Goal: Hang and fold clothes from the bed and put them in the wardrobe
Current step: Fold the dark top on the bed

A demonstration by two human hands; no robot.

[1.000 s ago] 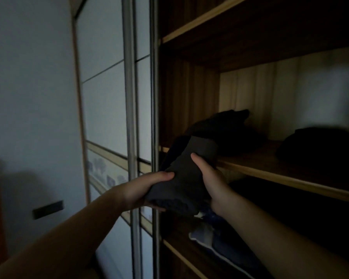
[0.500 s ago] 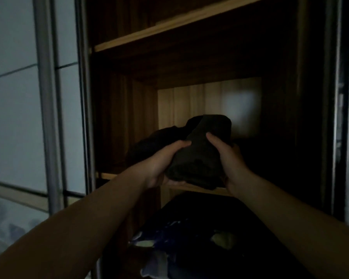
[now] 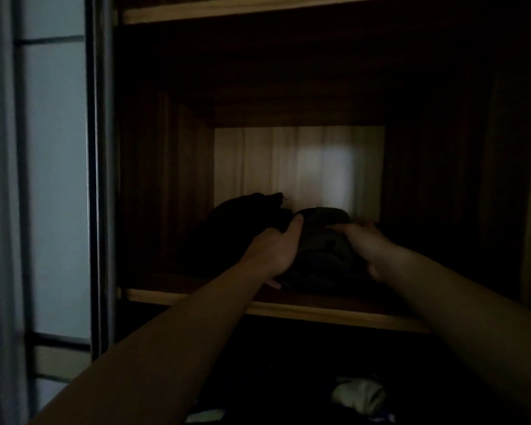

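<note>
Left hand (image 3: 275, 253), right hand (image 3: 365, 243) grip folded garment (image 3: 322, 240) on wardrobe shelf (image 3: 288, 308).

- Your left hand (image 3: 275, 251) and right hand (image 3: 365, 245) have carried the folded dark garment (image 3: 322, 240) from in front of the shelf edge (image 3: 288, 308) into the wardrobe compartment.
- The garment now rests on the shelf, just beside the black clothes pile (image 3: 239, 222).
- Your view has swung rightward, squarely facing the compartment.

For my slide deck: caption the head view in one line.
Both hands, left hand and right hand, set a folded dark-grey garment on the wooden wardrobe shelf.
</note>
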